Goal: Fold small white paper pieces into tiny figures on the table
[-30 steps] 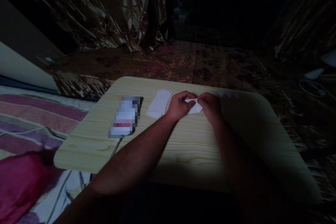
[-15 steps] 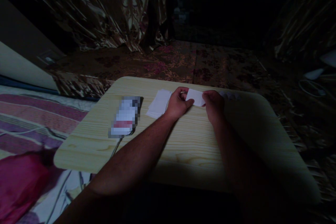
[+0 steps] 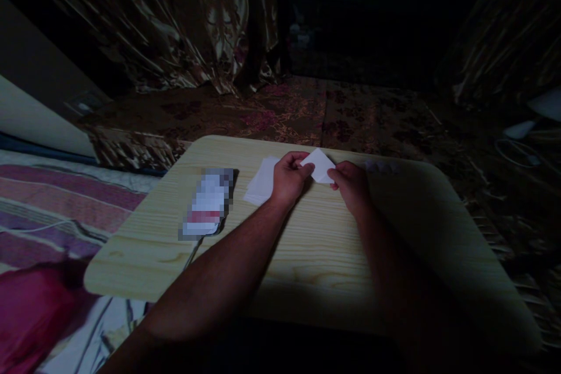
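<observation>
A small piece of white paper (image 3: 318,165) is held over the far half of the wooden table, turned so that one corner points away from me. My left hand (image 3: 291,177) pinches its left side between thumb and fingers. At its lower right, my right hand (image 3: 349,183) grips it the same way. A loose stack of white paper sheets (image 3: 260,182) lies just left of my left hand, which partly covers it. Beyond my right hand sit several small pale folded pieces (image 3: 382,167), dim in the shadow.
A phone-like device (image 3: 207,203), pixelated, lies on the left of the table (image 3: 144,245) with a cable (image 3: 191,252) running from its near end. Striped bedding (image 3: 56,198) and a red cloth (image 3: 35,315) are at the left. Patterned curtains (image 3: 210,17) hang behind.
The paper has turned from lying squarely between my hands to a corner-up, diamond-like position. My right hand has shifted slightly down and left. The whole view has tilted a little.
</observation>
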A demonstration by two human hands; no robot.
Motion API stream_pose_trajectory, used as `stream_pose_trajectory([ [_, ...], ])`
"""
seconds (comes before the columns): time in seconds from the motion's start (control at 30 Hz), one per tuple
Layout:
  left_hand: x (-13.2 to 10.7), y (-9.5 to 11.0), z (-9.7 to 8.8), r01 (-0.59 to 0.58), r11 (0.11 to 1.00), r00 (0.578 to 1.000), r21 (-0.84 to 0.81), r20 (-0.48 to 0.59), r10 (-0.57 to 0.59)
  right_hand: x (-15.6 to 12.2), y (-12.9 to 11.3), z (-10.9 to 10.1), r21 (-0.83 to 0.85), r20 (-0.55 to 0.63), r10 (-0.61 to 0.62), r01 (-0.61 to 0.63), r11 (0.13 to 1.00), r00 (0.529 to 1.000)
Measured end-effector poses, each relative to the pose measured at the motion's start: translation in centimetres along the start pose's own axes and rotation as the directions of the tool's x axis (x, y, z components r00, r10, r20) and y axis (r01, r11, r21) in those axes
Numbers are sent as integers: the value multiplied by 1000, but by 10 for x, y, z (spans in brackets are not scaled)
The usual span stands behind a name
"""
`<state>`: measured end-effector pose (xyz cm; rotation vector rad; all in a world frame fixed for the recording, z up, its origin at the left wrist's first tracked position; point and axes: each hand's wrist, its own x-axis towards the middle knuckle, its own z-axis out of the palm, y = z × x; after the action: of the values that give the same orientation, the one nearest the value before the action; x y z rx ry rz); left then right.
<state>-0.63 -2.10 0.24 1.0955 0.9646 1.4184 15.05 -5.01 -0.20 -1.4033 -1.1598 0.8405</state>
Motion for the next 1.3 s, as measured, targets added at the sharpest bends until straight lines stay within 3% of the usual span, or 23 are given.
stream_pose_trajectory([
  [0.17, -1, -2, -1, 16, 1000, 998, 17, 66, -17, 1, 0, 0, 82, 61, -14, 9, 997, 998],
  [0.37, -4, -1, 1, 67, 998, 988, 16, 140, -69, 1, 3, 0, -6, 45, -45, 45, 999, 998],
  [0.5, -1, 4, 0, 124, 983, 989, -133, 103, -110, 1, 2, -2, -17, -14, -62, 62, 998, 998],
  [0.63, 1, 7, -2, 188, 951, 978, -245, 138, -158, 0, 0, -2, 6, -14, -75, 75, 997, 997],
  [0.87, -5, 4, 2, 89, 996, 982, -4, 169, -87, 0, 2, -1, -24, 13, -74, 74, 997, 997],
  [1.07, -3, 0, 2, 70, 997, 988, 20, 135, -72, -7, -6, 2, 48, 126, -142, 137, 989, 982],
  [1.3, -1, -1, 1, 78, 997, 993, 26, 83, -80, -10, -9, -1, 64, 219, -116, 105, 992, 969],
])
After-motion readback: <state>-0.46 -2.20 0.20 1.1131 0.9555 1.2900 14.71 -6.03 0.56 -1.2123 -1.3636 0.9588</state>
